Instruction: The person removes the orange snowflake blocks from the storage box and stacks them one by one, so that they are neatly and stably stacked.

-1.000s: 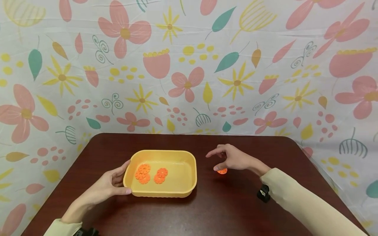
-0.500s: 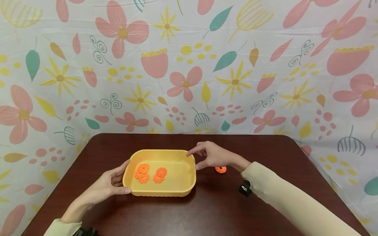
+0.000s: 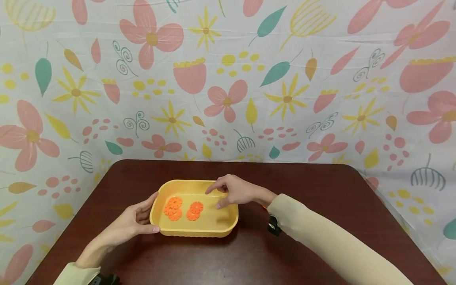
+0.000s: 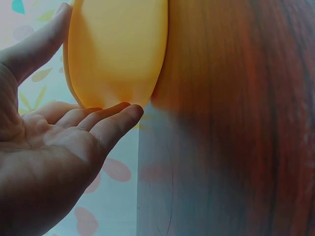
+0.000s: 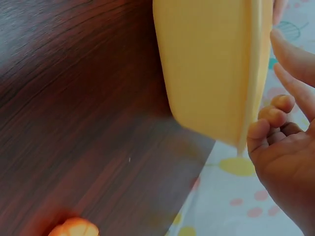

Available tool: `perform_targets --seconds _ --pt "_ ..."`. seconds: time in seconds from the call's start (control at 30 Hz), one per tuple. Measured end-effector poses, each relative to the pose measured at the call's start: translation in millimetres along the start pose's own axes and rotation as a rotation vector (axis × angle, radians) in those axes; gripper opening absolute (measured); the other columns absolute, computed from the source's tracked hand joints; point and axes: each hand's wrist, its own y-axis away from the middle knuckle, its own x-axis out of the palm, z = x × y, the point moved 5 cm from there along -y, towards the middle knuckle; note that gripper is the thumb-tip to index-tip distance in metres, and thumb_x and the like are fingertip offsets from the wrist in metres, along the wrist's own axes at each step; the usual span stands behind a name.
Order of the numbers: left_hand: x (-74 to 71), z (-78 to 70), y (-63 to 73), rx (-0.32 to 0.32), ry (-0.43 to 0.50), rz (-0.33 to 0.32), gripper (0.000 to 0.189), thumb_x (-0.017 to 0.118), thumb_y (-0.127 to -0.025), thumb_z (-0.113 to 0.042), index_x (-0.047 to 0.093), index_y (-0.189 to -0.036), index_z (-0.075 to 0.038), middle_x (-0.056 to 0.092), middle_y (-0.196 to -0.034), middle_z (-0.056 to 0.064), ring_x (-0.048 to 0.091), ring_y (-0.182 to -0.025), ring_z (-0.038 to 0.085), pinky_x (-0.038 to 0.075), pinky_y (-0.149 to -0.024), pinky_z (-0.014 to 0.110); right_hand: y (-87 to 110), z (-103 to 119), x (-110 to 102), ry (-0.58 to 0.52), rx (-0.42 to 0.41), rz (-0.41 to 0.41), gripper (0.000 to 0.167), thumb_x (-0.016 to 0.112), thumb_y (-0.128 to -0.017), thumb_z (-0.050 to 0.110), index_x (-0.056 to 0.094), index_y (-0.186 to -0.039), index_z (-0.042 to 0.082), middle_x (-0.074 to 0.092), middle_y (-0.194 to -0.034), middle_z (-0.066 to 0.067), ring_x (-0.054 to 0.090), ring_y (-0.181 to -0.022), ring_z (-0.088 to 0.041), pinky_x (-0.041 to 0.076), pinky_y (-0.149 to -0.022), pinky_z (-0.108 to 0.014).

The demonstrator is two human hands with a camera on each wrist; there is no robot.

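A shallow yellow plastic tub [image 3: 213, 225] stands on the table, with two small clusters of orange notched plastic discs [image 3: 174, 202] lying in its left half. My left hand [image 3: 122, 225] holds the tub's left end, thumb at the near corner and fingers along the side; in the left wrist view the fingertips [image 4: 133, 112] meet its wall. Over the tub's right end hovers my right hand [image 3: 236, 190], index finger and thumb spread apart with nothing seen between them. The other fingers are curled in the right wrist view. Another orange disc [image 5: 76, 228] lies on the table, mostly hidden behind the right sleeve in the head view.
The dark brown table [image 3: 228, 261] has rounded far corners. Behind it hangs a white cloth [image 3: 228, 51] printed with flowers and leaves. A black wrist device [image 3: 273, 226] sits at the right cuff, and another [image 3: 105, 279] at the left.
My right hand has moved left, from above the loose orange disc on the table, across the tub's right rim to over its inside. The left hand and the tub stay in place.
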Motion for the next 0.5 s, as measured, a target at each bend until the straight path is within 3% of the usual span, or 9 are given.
perform_targets --seconds 0.2,0.5 --pt "0.3 -2.3 -0.7 0.000 0.000 -0.004 0.102 0.079 -0.094 -0.005 0.011 -0.168 -0.001 0.016 -0.170 0.026 0.040 -0.144 0.050 0.055 -0.096 0.030 -17.6 0 11 -0.032 -0.023 0.037 0.042 0.086 -0.086 0.001 0.074 -0.127 -0.001 0.035 -0.072 -0.001 0.033 -0.068 -0.010 0.032 -0.067 -0.026" --pt "0.1 0.4 -0.8 -0.008 0.010 -0.001 0.103 0.080 -0.093 -0.004 0.010 -0.168 0.000 0.015 -0.171 0.027 0.038 -0.145 0.051 0.055 -0.096 0.031 -36.1 -6 28 -0.045 0.015 0.098 0.043 0.087 -0.087 0.003 0.074 -0.128 -0.001 0.030 -0.064 0.003 0.025 -0.060 -0.008 0.032 -0.065 -0.024"
